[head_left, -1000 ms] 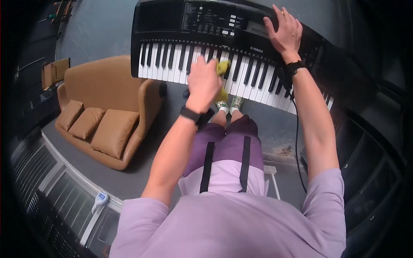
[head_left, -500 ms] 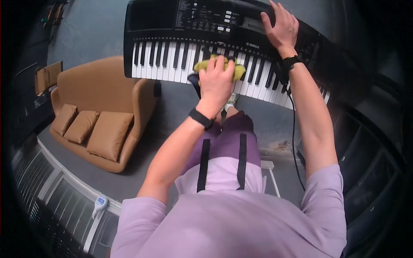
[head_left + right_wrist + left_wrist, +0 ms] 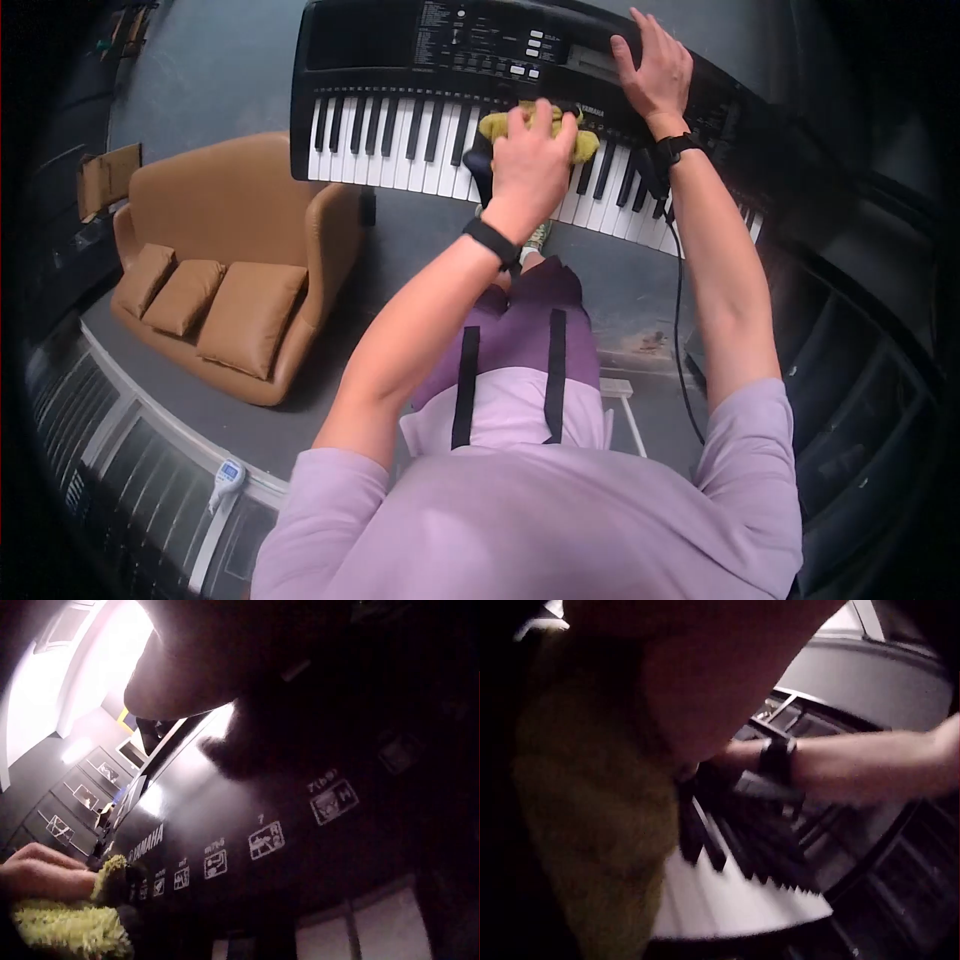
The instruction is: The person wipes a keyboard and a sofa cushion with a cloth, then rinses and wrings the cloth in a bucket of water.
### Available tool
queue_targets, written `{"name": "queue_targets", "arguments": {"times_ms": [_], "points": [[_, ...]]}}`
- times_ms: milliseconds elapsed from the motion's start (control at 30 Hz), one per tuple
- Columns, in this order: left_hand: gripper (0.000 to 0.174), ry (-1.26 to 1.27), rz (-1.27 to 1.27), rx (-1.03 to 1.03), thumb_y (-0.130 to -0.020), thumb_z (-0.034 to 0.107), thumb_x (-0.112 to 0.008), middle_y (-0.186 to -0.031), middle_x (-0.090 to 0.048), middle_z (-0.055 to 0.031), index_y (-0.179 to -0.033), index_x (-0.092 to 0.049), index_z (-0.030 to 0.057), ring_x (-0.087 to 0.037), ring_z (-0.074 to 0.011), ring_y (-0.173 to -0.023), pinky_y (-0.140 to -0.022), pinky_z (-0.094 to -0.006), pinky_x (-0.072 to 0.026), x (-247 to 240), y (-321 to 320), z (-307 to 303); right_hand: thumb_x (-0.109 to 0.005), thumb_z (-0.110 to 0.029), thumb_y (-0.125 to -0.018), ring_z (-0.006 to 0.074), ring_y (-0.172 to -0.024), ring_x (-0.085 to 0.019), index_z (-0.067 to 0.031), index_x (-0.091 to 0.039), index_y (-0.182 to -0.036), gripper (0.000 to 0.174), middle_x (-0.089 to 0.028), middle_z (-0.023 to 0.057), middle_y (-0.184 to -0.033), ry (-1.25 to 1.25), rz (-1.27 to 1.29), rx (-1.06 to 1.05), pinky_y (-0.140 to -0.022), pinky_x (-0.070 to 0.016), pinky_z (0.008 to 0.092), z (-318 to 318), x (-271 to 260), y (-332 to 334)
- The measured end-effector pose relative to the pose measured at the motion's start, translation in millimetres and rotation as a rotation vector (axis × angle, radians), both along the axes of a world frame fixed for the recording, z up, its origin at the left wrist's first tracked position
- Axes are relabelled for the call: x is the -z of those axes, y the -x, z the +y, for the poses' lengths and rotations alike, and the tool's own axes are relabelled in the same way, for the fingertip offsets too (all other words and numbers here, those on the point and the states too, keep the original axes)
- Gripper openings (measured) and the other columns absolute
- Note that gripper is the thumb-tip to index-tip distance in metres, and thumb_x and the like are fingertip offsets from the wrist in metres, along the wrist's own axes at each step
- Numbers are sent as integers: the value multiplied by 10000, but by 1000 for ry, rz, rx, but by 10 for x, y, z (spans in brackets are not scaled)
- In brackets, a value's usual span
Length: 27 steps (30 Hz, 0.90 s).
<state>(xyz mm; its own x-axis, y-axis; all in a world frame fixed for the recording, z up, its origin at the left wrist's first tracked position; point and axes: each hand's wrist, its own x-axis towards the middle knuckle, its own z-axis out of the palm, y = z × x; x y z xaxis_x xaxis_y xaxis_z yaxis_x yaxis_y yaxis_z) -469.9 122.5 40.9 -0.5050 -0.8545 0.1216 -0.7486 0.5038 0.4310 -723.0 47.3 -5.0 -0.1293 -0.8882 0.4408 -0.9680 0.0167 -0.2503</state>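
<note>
A black Yamaha keyboard [image 3: 365, 45] with black and white keys lies across the top of the head view. My left hand [image 3: 533, 165] grips a yellow-green fuzzy cloth [image 3: 492, 126] against the middle keys and the panel edge above them. Dark cloth parts hang beside that hand. In the left wrist view the cloth [image 3: 592, 817] covers the left side, with keys [image 3: 727, 900] beside it. My right hand [image 3: 660, 78] lies with fingers extended on the keyboard's upper panel, right of its display. The right wrist view shows printed chord symbols on the panel [image 3: 217, 825] and the cloth [image 3: 71, 930].
A brown sofa [image 3: 235, 185] with several cushions [image 3: 252, 318] stands at the left. A black cable [image 3: 682, 340] hangs from near the right wrist, beside my body. Below the sofa, a white device with a small screen [image 3: 228, 476] is on a pale frame.
My left hand has carried the cloth right along the keys and slightly up toward the panel edge. My right hand has stayed on the panel. The head view has shifted slightly.
</note>
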Motion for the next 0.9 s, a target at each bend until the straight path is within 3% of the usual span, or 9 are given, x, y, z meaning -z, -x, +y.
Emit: {"name": "queue_targets", "arguments": {"times_ms": [33,200,267,367,433,500,533,833,900], "points": [[592,33,-24,-4,-745,70,-799,-1323,-638,-127,-1324,-706,153,-613,-381,-1184,-875,-423,-619,55,23,70,-594,-513,-1050,417,-1439,-528,-77,-571,-1530,649,-605,244,-1523,-53,-41,26,-1255,-323,533,-20,-39,-37],[553,-190,-149,47,-778,69,-788,-1287,-619,-122,-1319,-704,151,-600,-390,-1140,-836,-434,-626,46,-338,732,-592,-494,-1057,415,-1441,-526,-88,-564,-1540,632,-600,238,-1533,-51,-19,40,-1259,-317,540,-2,-38,-50],[543,-364,-156,58,-783,62,-783,-1267,-634,-95,-1313,-723,165,-618,-372,-1097,-866,-452,-613,-47,-483,904,-555,-594,-1065,347,-1419,-585,-196,-594,-1552,630,-639,168,-1536,43,32,-19,-1214,-373,503,-75,108,61],[520,-423,-53,17,-785,68,-782,-1260,-635,-89,-1293,-739,170,-625,-349,-1094,-892,-455,-603,-392,-429,772,-569,-559,-1064,351,-1390,-604,-188,-605,-1537,602,-654,168,-1510,68,48,-16,-1199,-389,497,-58,78,33],[512,-195,126,-39,-780,79,-788,-1252,-638,-87,-1283,-743,162,-630,-334,-1093,-905,-450,-599,-541,-126,447,-583,-521,-1067,360,-1368,-618,-179,-614,-1522,570,-670,171,-1483,86,59,-20,-1186,-405,487,-19,58,-11],[553,-160,27,-58,-751,95,-813,-1250,-638,-76,-1294,-732,161,-628,-328,-1102,-899,-439,-601,-297,232,100,-595,-487,-1055,412,-1442,-525,-93,-550,-1554,637,-598,240,-1535,-23,-35,32,-1259,-314,541,15,26,-27],[565,-144,-50,-65,-742,103,-823,-1251,-637,-74,-1296,-727,161,-627,-324,-1105,-897,-436,-600,-111,361,21,-595,-487,-1055,412,-1442,-525,-93,-550,-1554,637,-598,240,-1535,-22,-28,26,-1259,-314,541,4,10,-13],[580,-255,-49,-103,-742,113,-834,-1276,-643,-75,-1308,-734,184,-642,-317,-1147,-912,-441,-596,-27,102,954,-575,-469,-1055,429,-1466,-497,-82,-522,-1567,644,-557,281,-1560,5,-151,-24,-1256,-303,561,-21,-66,34],[557,-437,-99,-117,-752,93,-819,-1257,-662,-81,-1299,-754,171,-662,-328,-1129,-922,-442,-594,-137,18,1195,-571,-472,-1057,431,-1467,-496,-82,-523,-1566,643,-554,283,-1562,11,-192,-33,-1255,-302,560,32,-51,25]]}}
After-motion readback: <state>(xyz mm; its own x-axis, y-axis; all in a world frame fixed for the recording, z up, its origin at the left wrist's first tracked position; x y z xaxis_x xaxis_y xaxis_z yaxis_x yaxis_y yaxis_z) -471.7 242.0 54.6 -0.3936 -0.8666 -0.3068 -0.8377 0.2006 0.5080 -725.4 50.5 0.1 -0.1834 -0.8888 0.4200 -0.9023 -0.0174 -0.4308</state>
